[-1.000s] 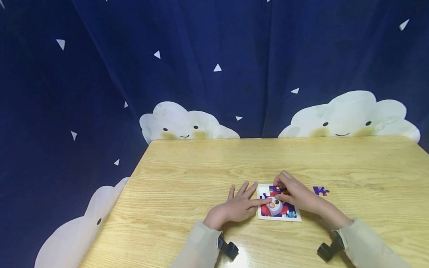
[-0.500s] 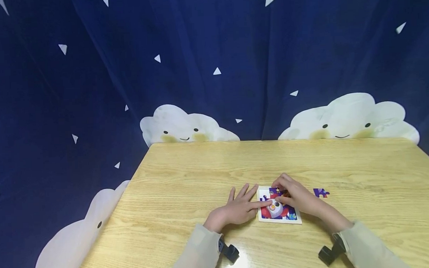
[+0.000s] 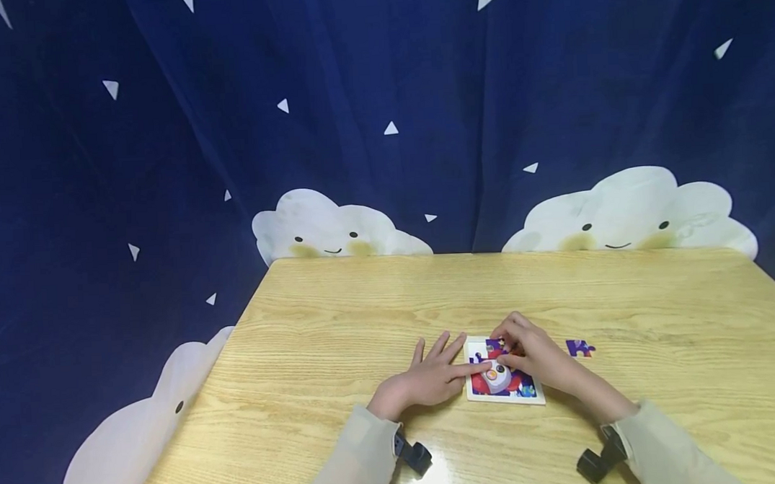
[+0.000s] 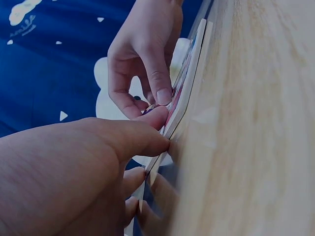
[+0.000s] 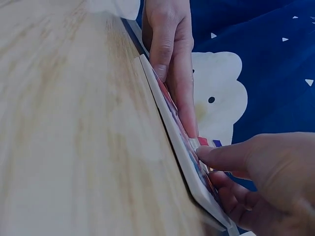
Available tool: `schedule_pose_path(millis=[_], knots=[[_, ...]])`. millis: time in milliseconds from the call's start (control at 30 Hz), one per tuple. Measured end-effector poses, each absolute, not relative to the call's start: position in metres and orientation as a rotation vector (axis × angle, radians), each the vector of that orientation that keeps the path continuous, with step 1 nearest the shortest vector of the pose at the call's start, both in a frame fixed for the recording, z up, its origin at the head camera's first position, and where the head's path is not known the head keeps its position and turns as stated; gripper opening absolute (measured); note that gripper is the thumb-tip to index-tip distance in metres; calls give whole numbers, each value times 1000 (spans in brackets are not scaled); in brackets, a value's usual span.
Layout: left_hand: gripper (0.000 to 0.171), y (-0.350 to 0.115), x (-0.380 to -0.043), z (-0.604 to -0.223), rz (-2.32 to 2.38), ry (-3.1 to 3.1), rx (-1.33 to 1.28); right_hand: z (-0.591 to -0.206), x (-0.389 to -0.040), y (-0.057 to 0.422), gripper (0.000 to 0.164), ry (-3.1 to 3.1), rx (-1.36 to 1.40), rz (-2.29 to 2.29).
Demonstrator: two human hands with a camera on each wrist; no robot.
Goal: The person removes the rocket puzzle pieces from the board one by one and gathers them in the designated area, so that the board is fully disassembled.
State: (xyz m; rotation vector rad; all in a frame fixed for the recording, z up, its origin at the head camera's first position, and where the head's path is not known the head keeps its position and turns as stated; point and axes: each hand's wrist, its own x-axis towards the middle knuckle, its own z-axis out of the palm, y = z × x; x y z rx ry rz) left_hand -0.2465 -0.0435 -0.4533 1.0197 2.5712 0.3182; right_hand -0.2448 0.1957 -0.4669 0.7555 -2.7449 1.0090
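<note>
A jigsaw puzzle in a white tray lies on the table, with a white-faced character on purple and red. My left hand is spread beside its left edge. The index finger reaches over the tray and rests on the picture. Over the tray's upper right, my right hand pinches a puzzle piece between thumb and fingers. That puzzle piece shows red and purple, slightly raised in the right wrist view; the fingers hide part of it. White tray floor shows at the upper left corner.
A loose purple puzzle piece lies on the wooden table, right of the tray and beyond the right forearm. A dark blue curtain with clouds hangs behind the table's far edge. Both wrists wear black camera mounts.
The head view has tilted slightly. My right fingertips have shifted a little to the left over the puzzle, while the left hand has stayed in place.
</note>
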Motion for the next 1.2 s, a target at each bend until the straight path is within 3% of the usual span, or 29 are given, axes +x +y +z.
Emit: schedule_pose_path(millis=[1200], knots=[[50, -43, -247, -454, 323, 2569, 1016, -468, -255, 212, 21, -2762, 654, 1358]])
